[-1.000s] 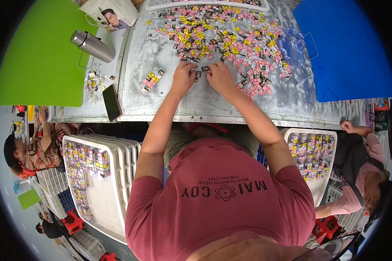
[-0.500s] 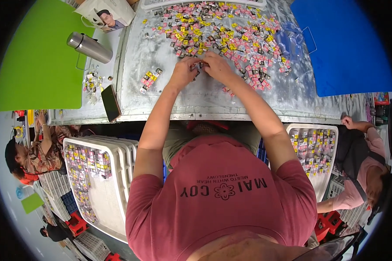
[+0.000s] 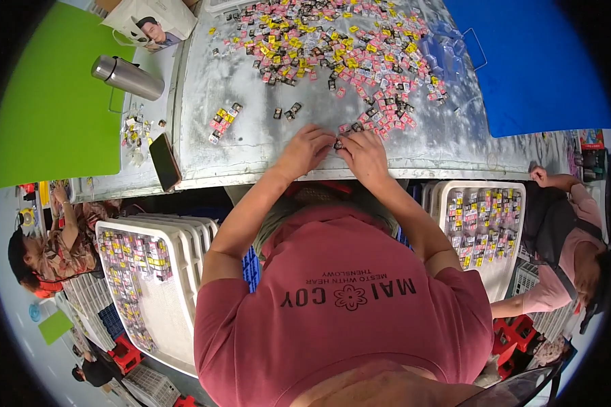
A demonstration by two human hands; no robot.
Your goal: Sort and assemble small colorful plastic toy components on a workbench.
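Observation:
Close to the near edge of the metal table, my left hand (image 3: 307, 150) and my right hand (image 3: 364, 157) work with fingertips nearly meeting. A small black block-like piece (image 3: 338, 144) shows between them, pinched by the right fingers. The left fingers are curled in beside it; what they grip is hidden. Beyond the hands spreads a large heap of small pink, yellow, black and white pieces (image 3: 346, 51). A few black pieces (image 3: 292, 110) lie loose ahead of my left hand. Further left is a neat block of joined pieces (image 3: 225, 123).
A phone (image 3: 163, 161) and a steel flask (image 3: 129, 77) are at the left. Clear plastic trays (image 3: 445, 54) sit by a blue board (image 3: 533, 68). White crates with piece-filled trays stand at my left (image 3: 176, 312) and right (image 3: 445, 203). Co-workers sit on both sides.
Both hands have drawn back from the heap toward the near table edge, the right also moving rightward. Loose black pieces now show where the hands were.

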